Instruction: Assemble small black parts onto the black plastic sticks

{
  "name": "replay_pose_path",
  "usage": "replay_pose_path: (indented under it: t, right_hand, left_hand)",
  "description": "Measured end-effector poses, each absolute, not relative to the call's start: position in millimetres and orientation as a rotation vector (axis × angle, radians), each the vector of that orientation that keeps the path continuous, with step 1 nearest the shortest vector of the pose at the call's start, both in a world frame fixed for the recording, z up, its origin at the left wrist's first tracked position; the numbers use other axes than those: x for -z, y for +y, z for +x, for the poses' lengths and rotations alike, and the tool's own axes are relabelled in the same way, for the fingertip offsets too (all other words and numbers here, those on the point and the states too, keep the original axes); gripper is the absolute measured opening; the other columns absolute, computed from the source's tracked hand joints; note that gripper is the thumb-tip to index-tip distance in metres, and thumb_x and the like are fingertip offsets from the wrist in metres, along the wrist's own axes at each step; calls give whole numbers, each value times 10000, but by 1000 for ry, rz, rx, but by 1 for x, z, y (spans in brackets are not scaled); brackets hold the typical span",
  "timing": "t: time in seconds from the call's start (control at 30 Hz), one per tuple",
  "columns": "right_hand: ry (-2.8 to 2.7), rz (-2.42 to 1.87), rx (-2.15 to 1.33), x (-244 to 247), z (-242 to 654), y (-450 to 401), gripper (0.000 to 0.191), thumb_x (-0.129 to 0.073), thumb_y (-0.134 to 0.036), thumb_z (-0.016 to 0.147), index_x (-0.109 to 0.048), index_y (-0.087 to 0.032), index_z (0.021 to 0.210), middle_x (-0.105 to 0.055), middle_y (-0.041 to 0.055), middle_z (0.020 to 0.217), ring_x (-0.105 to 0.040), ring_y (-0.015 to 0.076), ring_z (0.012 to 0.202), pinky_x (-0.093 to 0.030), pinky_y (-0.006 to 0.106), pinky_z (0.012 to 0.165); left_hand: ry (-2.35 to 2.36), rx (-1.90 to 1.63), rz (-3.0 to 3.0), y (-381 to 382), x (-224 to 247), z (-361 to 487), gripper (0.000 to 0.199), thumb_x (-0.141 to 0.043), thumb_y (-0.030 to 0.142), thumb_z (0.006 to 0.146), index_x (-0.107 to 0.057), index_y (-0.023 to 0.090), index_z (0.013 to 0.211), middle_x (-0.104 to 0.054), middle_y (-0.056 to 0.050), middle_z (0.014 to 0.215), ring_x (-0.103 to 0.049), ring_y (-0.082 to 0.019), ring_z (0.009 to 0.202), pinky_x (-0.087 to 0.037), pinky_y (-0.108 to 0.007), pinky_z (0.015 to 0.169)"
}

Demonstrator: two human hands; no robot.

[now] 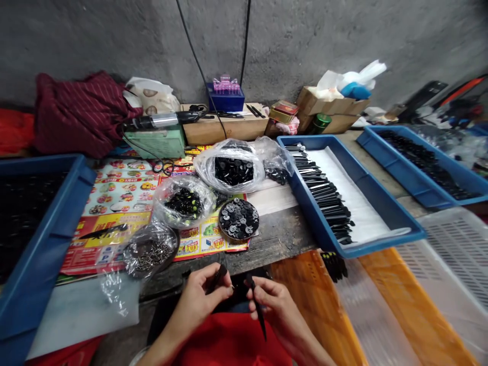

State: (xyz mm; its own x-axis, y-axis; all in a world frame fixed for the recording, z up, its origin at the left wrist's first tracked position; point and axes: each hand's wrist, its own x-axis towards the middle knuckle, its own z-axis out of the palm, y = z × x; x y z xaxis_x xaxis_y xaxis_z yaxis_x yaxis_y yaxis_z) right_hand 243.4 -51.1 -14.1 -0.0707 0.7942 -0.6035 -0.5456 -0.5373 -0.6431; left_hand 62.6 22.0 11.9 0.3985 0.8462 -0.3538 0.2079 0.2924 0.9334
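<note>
Over my lap, my left hand [204, 292] is closed round a short black piece [218, 275], with a tiny pale bit at its fingertips, too small to name. My right hand [272, 300] pinches a slim black pointed blade [261, 317], its tip hanging down. The two hands are close together but apart. Just beyond them is a bowl of small metal screws or pins [152, 254] lined with clear plastic. A round dish of black slotted discs [239, 218] sits farther right. Behind these are two plastic bags of small black parts, one bag [185, 203] with yellow-green pieces among them.
On the right a blue tray [381, 246] holds a row of slim black pieces on white paper. Another blue tray [23, 315] is at the left edge. A black pointed piece [102, 232] lies on the printed flyers. An electric screwdriver [163, 120] rests on a green box [156, 142].
</note>
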Motion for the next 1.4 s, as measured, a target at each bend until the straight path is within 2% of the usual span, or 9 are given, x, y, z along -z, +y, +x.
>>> replay_pose_path:
  t: [0.17, 0.4, 0.6, 0.73, 0.87, 1.07, 1.27, 1.4]
  right_hand:
    - [-122, -1095, -1871, 12, 237, -49, 407, -893, -351, 632, -757, -110, 930, -642, 23, 720, -580, 79, 540, -536, 173, 508]
    - [-129, -1112, -1882, 9, 234, -46, 434, -897, -345, 620, -755, -103, 951, -636, 18, 719, -592, 81, 548, -560, 173, 499]
    - [-154, -1138, -1869, 9, 235, -47, 438, -901, -349, 612, -764, -115, 955, -647, 24, 754, -583, 77, 568, -556, 180, 524]
    - [-191, -1141, -1868, 7, 236, -47, 428, -898, -355, 615, -770, -115, 946, -647, 26, 748, -581, 80, 576, -554, 189, 537]
    - [-197, -1140, -1896, 7, 236, -48, 385, -892, -358, 623, -776, -107, 891, -645, 34, 743, -579, 85, 575, -555, 201, 538]
    - [-197, -1108, -1934, 7, 234, -51, 357, -886, -345, 631, -778, -101, 867, -640, 38, 741, -565, 82, 564, -555, 210, 536]
    - [-201, -1091, -1968, 8, 233, -52, 415, -886, -351, 626, -776, -104, 941, -640, 40, 721, -571, 91, 566, -562, 219, 531]
    - [-210, -1088, -1977, 10, 233, -52, 396, -888, -352, 622, -778, -105, 911, -640, 38, 717, -567, 89, 562, -562, 222, 533]
  left_hand:
    - [1127, -617, 1271, 26, -14, 61, 37, -656, 188, 686, -661, 161, 710, -636, 1, 682, -561, -174, 677, -437, -241, 646]
    - [1180, -621, 1329, 33, -18, 58, 190, -631, 234, 703, -757, 164, 827, -704, -47, 802, -605, -221, 771, -444, -298, 765]
    - [1166, -577, 1196, 31, -10, 59, 131, -680, 234, 624, -675, 139, 715, -595, 6, 615, -517, -160, 611, -408, -240, 597]
    - [1129, -527, 1157, 28, -5, 60, 138, -694, 225, 607, -619, 138, 682, -557, 26, 595, -474, -131, 576, -375, -216, 554]
    - [1132, -505, 1240, 24, -3, 62, 102, -674, 212, 644, -604, 146, 677, -551, 29, 596, -482, -133, 581, -379, -213, 551]
    - [1223, -489, 1509, 20, -5, 63, 31, -620, 184, 714, -623, 161, 693, -639, 3, 642, -577, -171, 626, -425, -236, 592]
    - [1266, -512, 1744, 14, -9, 64, 92, -584, 121, 745, -652, 183, 748, -683, 11, 686, -618, -165, 636, -430, -225, 596]
    - [1231, -644, 1834, 11, -4, 63, 146, -552, 108, 805, -664, 202, 804, -691, 8, 758, -638, -155, 695, -448, -210, 636]
